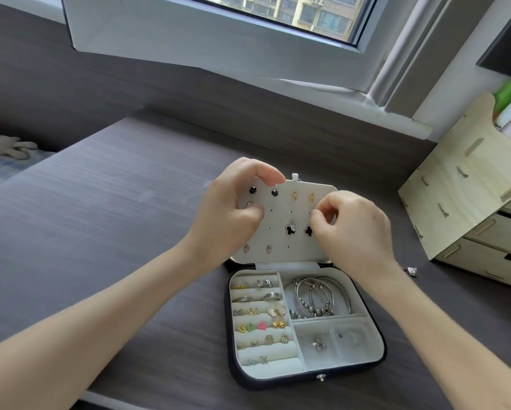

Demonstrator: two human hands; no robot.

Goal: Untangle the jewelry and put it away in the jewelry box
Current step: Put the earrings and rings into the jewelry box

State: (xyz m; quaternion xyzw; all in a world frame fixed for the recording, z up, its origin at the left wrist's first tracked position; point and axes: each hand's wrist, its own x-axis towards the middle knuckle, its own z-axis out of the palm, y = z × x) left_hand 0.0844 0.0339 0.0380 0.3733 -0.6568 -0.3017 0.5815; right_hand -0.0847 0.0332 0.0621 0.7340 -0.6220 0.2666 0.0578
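**Jewelry: pinning earrings**

The jewelry box [278,383] lies open on the bench [130,232], with rings [266,295] and bracelets [319,297] inside. Our left hand [233,199] has its grip clamped on the raised earring panel [278,241]. Our right hand [352,229] has its grip pinched together at the panel, maybe on an earring, too tiny to tell. We think we are pinning it. Next we must find a free hole and push gently.

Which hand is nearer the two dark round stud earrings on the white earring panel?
Left. The left hand grips the white earring panel with the dark round studs between its fingers; the right hand sits lower right, beyond the gold earrings.
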